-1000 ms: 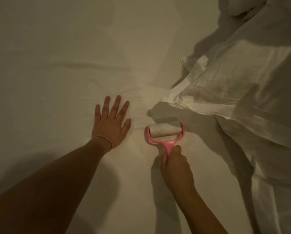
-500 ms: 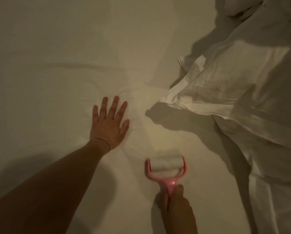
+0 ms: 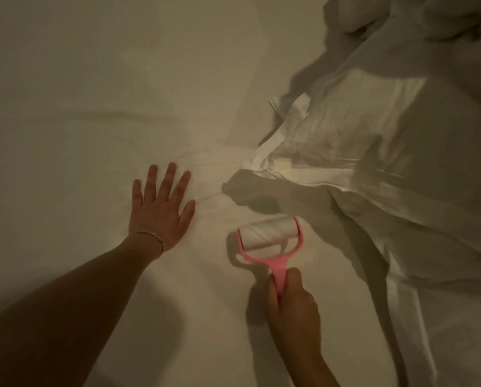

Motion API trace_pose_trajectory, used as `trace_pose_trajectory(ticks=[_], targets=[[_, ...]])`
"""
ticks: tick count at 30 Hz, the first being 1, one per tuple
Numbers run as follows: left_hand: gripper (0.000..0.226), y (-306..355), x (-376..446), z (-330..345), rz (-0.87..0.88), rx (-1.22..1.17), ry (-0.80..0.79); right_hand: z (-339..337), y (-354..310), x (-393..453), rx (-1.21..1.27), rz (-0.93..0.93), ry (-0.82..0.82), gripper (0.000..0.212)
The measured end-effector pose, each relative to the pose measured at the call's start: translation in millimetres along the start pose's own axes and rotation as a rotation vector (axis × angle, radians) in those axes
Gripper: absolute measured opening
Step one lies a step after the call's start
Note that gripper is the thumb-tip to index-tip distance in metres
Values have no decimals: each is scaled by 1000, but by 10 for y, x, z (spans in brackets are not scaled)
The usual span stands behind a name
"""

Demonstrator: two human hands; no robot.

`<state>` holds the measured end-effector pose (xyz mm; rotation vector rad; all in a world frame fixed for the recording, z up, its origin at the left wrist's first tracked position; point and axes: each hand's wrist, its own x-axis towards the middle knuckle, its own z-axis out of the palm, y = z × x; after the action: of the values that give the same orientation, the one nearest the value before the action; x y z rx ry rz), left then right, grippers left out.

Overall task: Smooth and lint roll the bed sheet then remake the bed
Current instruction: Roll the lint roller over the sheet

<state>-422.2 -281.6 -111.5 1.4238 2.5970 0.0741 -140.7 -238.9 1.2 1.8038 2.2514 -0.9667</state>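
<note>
Bed sheet (image 3: 99,79) fills most of the frame, soft and quick to bunch up. Our left hand (image 3: 161,210) lies flat, fingers spread, pinning it. Our right hand (image 3: 292,300) wraps the pink lint roller (image 3: 270,241) handle, lower middle; we think it's light.

I'm seeing my left forearm (image 3: 66,317) running off the bottom-left edge, elbow out of frame. My right hand (image 3: 292,305) is covering the lower end of the pink lint roller (image 3: 270,238) handle, and its wrist is leaving at the bottom edge. The bunched duvet (image 3: 401,177) is getting cut by the top and right edges, hiding the sheet (image 3: 94,93) under it. Dim light is blurring the folds at top right.
</note>
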Motion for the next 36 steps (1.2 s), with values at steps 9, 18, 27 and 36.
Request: trace_pose_trajectory(ticks=[9, 18, 27, 36], targets=[[67, 20, -8, -22, -17, 20, -20, -171, 583, -29, -31, 81, -49, 25], [66, 25, 0, -13, -24, 15, -11, -185, 62, 1017, -130, -134, -67, 23], [66, 35, -3, -13, -19, 20, -16, -414, -13, 934, -42, -202, 28, 15], [67, 37, -15, -29, -22, 26, -24, -335, 667, -143, -150, -11, -146, 27]])
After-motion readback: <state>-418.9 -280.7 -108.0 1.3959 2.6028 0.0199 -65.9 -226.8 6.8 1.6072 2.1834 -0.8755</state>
